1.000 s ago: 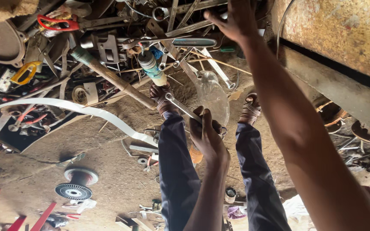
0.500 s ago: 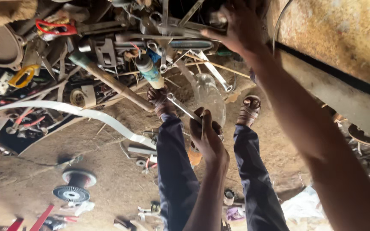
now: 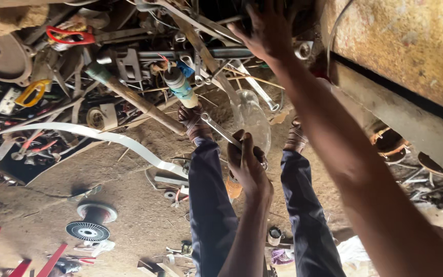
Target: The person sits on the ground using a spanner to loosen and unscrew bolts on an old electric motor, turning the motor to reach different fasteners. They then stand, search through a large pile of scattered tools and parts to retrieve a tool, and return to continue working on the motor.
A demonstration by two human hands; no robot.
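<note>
Black finned spool (image 3: 89,226) lay on dirt floor (image 3: 129,205) at far left; white strip (image 3: 93,134) curved across tool heap (image 3: 67,66). Wooden-handled hammer (image 3: 139,102) lay near. Left hand (image 3: 248,165) closed around spanner (image 3: 220,129), held between legs beside clear plastic bottle (image 3: 252,115). Right hand (image 3: 267,31) reached into heap, fingers spread; cannot tell whether gripping anything. Rusty metal panel (image 3: 401,46) at right.

Bare forearms, dark blue trousers (image 3: 208,205), brown strapped sandals (image 3: 193,120)
</note>
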